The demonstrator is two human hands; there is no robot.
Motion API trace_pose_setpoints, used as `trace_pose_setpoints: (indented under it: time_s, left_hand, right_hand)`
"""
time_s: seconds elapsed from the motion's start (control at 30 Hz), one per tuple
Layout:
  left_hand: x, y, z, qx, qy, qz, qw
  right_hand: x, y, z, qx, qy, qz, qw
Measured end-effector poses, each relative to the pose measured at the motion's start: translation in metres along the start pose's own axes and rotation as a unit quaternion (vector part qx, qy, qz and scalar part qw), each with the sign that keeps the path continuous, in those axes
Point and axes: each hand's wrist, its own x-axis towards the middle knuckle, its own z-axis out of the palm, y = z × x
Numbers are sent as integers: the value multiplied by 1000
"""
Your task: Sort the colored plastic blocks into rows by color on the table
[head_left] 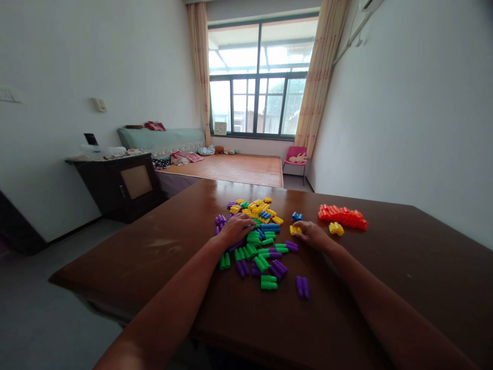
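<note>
- Cabinet of dark wood with a pale door panel [115,180] stands at the far left, apart from the glossy brown wooden surface [154,252].
- Loose heap of green, purple, yellow and blue plastic blocks [252,238], each shaped like joined tubes, lies around the middle of the surface; yellow gathers at the far side, green and purple nearer.
- Left hand [234,229] rests palm-down over the heap's left part, fingers slightly bent among the green pieces; whether it pinches one, I cannot tell.
- Small blue ridged plastic block [297,216] sits apart, just beyond the right hand's fingers.
- Yellow ridged plastic block [294,230] lies at the right hand's fingertips, seemingly touched by them.
- Purple two-tube plastic block [302,287] lies alone, nearer the person.
- Right hand [313,235] has curled fingers beside that yellow block; how firmly they grip is unclear. The step in hand appears to be handling this block; a next move would call for a settled pinch on its sides, clear of the blue one.
- Second yellow plastic block [336,229] lies just in front of a long orange-red row of plastic blocks [342,216].
</note>
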Motion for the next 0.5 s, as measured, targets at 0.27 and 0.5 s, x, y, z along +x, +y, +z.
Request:
trace_pose_setpoints:
  time_s: [0.27,0.5]
  left_hand:
    - [1,2,-1,-12,-2,10,1000]
    - [1,1,0,-20,0,13,1000]
  right_hand:
    - [0,0,2,-23,1,4,1000]
    - [0,2,0,-35,-13,-5,999]
